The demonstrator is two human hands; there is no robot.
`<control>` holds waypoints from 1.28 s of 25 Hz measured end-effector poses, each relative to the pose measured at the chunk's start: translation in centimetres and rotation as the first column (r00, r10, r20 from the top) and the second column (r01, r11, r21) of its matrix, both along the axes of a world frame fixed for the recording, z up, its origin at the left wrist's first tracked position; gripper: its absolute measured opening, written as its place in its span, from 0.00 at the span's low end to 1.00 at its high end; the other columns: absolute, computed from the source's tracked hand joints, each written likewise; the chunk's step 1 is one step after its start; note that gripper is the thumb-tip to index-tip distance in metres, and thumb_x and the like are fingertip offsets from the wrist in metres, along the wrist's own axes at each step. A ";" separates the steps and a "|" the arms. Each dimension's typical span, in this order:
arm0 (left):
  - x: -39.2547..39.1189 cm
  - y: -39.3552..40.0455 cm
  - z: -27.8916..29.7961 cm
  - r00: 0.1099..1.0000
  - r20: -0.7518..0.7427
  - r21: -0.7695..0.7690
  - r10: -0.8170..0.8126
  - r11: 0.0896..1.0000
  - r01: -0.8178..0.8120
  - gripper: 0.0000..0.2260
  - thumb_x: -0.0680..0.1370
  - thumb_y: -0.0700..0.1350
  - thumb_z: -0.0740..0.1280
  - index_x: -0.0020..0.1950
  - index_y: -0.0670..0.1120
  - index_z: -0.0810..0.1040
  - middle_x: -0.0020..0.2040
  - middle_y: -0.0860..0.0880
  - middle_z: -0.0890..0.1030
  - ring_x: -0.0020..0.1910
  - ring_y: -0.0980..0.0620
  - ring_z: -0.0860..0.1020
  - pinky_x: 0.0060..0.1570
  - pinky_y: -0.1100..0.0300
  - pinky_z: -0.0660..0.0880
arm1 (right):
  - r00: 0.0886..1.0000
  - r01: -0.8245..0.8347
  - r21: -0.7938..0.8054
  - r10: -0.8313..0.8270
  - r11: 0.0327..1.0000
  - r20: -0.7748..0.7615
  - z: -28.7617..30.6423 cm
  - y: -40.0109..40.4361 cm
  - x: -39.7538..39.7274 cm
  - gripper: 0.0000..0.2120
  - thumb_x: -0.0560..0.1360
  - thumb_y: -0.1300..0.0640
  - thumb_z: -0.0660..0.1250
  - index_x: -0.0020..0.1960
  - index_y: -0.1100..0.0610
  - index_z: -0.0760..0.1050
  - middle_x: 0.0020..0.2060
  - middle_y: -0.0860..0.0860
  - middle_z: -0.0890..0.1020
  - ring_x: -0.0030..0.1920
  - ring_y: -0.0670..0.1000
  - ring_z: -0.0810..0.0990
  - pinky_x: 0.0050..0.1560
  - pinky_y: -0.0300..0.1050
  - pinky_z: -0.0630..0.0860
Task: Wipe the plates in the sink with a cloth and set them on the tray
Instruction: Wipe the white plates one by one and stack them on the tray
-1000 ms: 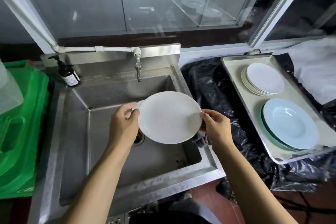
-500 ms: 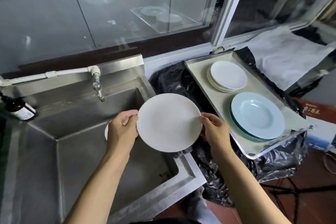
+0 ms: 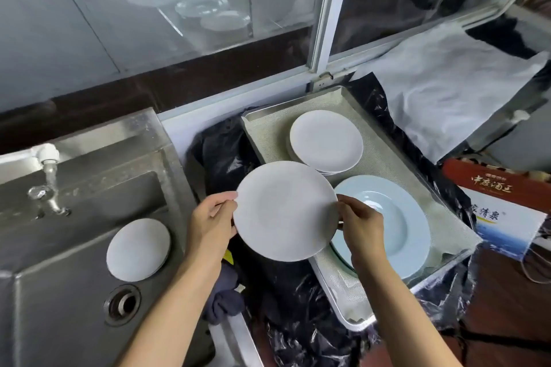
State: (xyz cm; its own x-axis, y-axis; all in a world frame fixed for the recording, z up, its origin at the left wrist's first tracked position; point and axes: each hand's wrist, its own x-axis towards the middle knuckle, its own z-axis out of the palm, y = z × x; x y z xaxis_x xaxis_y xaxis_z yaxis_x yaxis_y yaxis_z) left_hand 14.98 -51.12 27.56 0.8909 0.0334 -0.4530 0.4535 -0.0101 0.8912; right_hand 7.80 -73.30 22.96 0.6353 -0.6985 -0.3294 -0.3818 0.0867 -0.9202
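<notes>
I hold a round white plate (image 3: pixel 284 210) by its rim, my left hand (image 3: pixel 210 225) on the left edge and my right hand (image 3: pixel 362 225) on the right edge. The plate hangs over the black plastic, at the near left edge of the metal tray (image 3: pixel 384 161). On the tray lie a stack of white plates (image 3: pixel 326 140) at the back and a pale blue deep plate (image 3: pixel 396 217) in front. One more white plate (image 3: pixel 138 249) lies in the steel sink (image 3: pixel 59 301). A dark cloth (image 3: pixel 223 298) lies bunched at the sink's right rim, under my left forearm.
The tap (image 3: pixel 49 182) juts over the sink at far left, the drain (image 3: pixel 122 305) lies near the front. Black plastic sheeting (image 3: pixel 298 322) covers the counter around the tray. Cardboard boxes (image 3: pixel 501 202) stand at the right; a window frame (image 3: pixel 325 9) runs behind.
Both hands have carried the white plate rightwards, from above the sink to the tray's near edge. My view has swung right, uncovering a plate lying in the sink.
</notes>
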 end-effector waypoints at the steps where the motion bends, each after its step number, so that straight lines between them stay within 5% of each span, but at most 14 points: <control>1: 0.8 -1.7 -0.3 1.000 -0.014 0.001 -0.009 1.000 0.009 0.09 0.81 0.38 0.64 0.55 0.47 0.83 0.54 0.47 0.85 0.54 0.51 0.83 0.54 0.52 0.81 | 1.000 -0.010 -0.023 0.010 1.000 -0.007 -0.3 -1.6 0.6 0.17 0.76 0.65 0.65 0.43 0.46 0.86 0.37 0.44 0.86 0.43 0.53 0.84 0.47 0.47 0.81; 4: 3.2 -6.4 -1.6 0.998 -0.049 -0.015 -0.035 0.999 0.034 0.10 0.79 0.38 0.67 0.56 0.49 0.83 0.54 0.48 0.85 0.55 0.52 0.83 0.56 0.51 0.80 | 0.998 -0.057 -0.134 0.051 0.989 -0.047 -1.2 -6.4 2.8 0.19 0.76 0.64 0.62 0.42 0.43 0.85 0.34 0.44 0.84 0.38 0.46 0.79 0.37 0.34 0.74; 8: 7.0 -11.9 -2.8 0.997 -0.052 -0.081 -0.049 0.996 0.045 0.09 0.80 0.37 0.65 0.56 0.47 0.82 0.54 0.46 0.85 0.55 0.50 0.84 0.56 0.50 0.80 | 0.998 -0.025 -0.217 0.011 0.976 -0.066 -2.7 -12.0 7.0 0.17 0.76 0.64 0.61 0.48 0.48 0.86 0.36 0.48 0.84 0.39 0.50 0.78 0.41 0.44 0.74; 11: 9.8 -15.3 -3.9 0.997 -0.040 -0.082 -0.069 0.994 0.065 0.09 0.80 0.36 0.65 0.57 0.44 0.81 0.55 0.45 0.84 0.54 0.50 0.84 0.53 0.55 0.81 | 0.998 -0.013 -0.266 -0.004 0.964 -0.066 -3.9 -14.9 10.1 0.10 0.75 0.63 0.64 0.40 0.55 0.82 0.30 0.52 0.75 0.34 0.50 0.69 0.38 0.46 0.67; 14: 12.3 -17.6 -5.5 0.998 -0.021 -0.058 -0.066 0.996 0.064 0.10 0.79 0.35 0.67 0.59 0.45 0.80 0.57 0.43 0.83 0.55 0.48 0.83 0.53 0.58 0.80 | 0.996 -0.007 -0.254 -0.016 0.967 -0.088 -5.1 -17.0 13.2 0.08 0.76 0.59 0.65 0.44 0.56 0.83 0.33 0.48 0.76 0.37 0.47 0.72 0.42 0.44 0.70; 18: 14.7 -19.3 -6.6 0.999 0.007 -0.009 -0.050 0.999 0.050 0.10 0.75 0.36 0.69 0.54 0.48 0.80 0.55 0.42 0.84 0.57 0.43 0.82 0.55 0.54 0.80 | 0.994 -0.053 -0.273 0.025 0.960 -0.107 -6.2 -18.1 15.8 0.09 0.76 0.61 0.65 0.37 0.61 0.73 0.29 0.52 0.70 0.33 0.52 0.67 0.39 0.47 0.67; 22: 15.4 -19.9 -6.6 0.998 0.018 0.025 -0.068 0.997 0.067 0.14 0.66 0.45 0.70 0.52 0.52 0.81 0.55 0.45 0.84 0.58 0.47 0.82 0.64 0.46 0.76 | 0.996 -0.047 -0.284 0.024 0.958 -0.084 -6.7 -18.4 16.6 0.07 0.77 0.59 0.66 0.48 0.63 0.80 0.42 0.60 0.83 0.47 0.60 0.79 0.47 0.48 0.72; 28: 14.6 -19.6 -7.2 0.973 0.094 0.092 -0.213 0.975 0.204 0.15 0.78 0.33 0.66 0.53 0.53 0.81 0.59 0.47 0.82 0.66 0.47 0.77 0.70 0.47 0.72 | 0.975 -0.187 -0.357 0.129 0.915 -0.181 -7.5 -18.0 15.9 0.22 0.73 0.44 0.60 0.59 0.53 0.81 0.53 0.57 0.83 0.57 0.58 0.80 0.57 0.50 0.75; 30: 14.0 -19.2 -7.1 0.949 0.138 0.163 -0.283 0.952 0.261 0.15 0.78 0.34 0.66 0.54 0.55 0.80 0.58 0.54 0.81 0.65 0.50 0.77 0.68 0.53 0.73 | 0.974 -0.192 -0.423 0.119 0.886 -0.193 -6.9 -17.4 15.4 0.21 0.76 0.49 0.64 0.66 0.56 0.79 0.60 0.59 0.80 0.61 0.61 0.78 0.64 0.54 0.73; 32: 13.1 -18.6 -6.6 0.924 0.175 0.256 -0.341 0.922 0.292 0.14 0.79 0.35 0.65 0.56 0.53 0.80 0.60 0.54 0.81 0.65 0.53 0.77 0.60 0.69 0.73 | 0.979 -0.197 -0.460 0.146 0.866 -0.144 -6.1 -16.4 14.6 0.23 0.75 0.52 0.64 0.68 0.57 0.77 0.63 0.59 0.79 0.63 0.61 0.77 0.67 0.57 0.72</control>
State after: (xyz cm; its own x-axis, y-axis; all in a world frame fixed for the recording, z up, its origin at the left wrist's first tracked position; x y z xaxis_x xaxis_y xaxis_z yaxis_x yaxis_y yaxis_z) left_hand 28.11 -69.75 20.96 0.9453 -0.1892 -0.2657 0.1940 -0.3288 0.9243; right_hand 22.43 -89.65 16.88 0.7404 -0.6696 -0.0591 -0.4438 -0.4210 -0.7911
